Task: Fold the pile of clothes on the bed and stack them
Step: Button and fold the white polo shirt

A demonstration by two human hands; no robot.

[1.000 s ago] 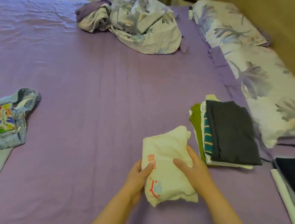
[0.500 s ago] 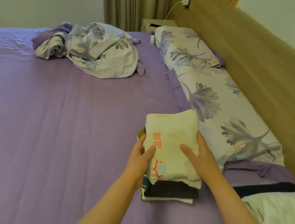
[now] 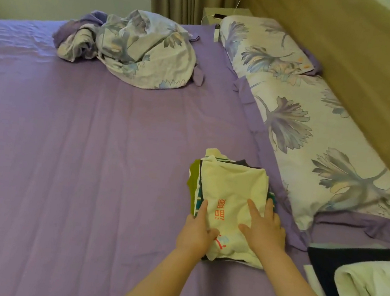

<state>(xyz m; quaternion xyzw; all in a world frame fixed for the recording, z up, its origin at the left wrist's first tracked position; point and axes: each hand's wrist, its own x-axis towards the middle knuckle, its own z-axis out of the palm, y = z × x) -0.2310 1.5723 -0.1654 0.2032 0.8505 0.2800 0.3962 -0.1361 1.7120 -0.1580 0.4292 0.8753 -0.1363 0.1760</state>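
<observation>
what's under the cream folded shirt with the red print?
The cream folded shirt tops a stack: a green garment, a teal-striped one and a dark one show only as edges. The rest is covered.

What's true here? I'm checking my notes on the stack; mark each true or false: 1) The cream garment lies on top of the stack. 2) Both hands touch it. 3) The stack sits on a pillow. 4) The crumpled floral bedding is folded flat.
1) The cream garment lies on top of the stack: true.
2) The left hand and right hand touch it: true.
3) False: the stack sits on the purple sheet, beside the floral pillow.
4) False: the floral bedding lies bunched in a heap.
</observation>
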